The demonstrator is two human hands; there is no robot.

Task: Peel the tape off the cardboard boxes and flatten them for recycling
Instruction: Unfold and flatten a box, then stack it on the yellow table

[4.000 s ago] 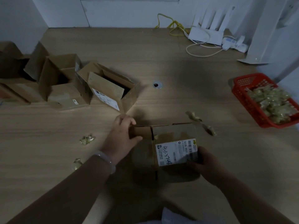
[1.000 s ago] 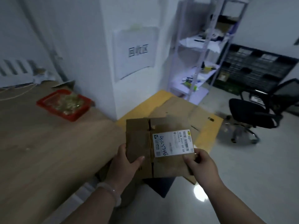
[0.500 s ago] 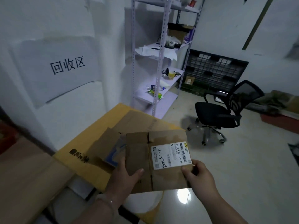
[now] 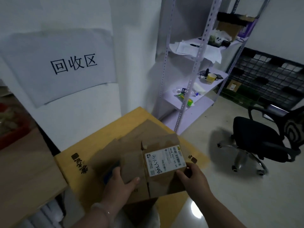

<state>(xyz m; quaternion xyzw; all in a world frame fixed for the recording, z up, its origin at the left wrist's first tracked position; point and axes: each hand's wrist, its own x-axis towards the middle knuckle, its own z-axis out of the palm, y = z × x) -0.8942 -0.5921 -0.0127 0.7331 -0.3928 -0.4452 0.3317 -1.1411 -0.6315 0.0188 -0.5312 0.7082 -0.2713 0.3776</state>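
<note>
Your left hand (image 4: 118,186) grips the flattened brown cardboard box with a white label (image 4: 133,165), thumb on top; your right hand (image 4: 194,180) pinches its right edge; the box is above a pile of flattened brown cardboard (image 4: 148,130); the red plastic basket (image 4: 14,134) holds blurred pale scraps.

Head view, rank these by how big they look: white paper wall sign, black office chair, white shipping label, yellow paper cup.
Largest first:
White paper wall sign
Black office chair, cropped by frame
White shipping label
Yellow paper cup, farther away
</note>
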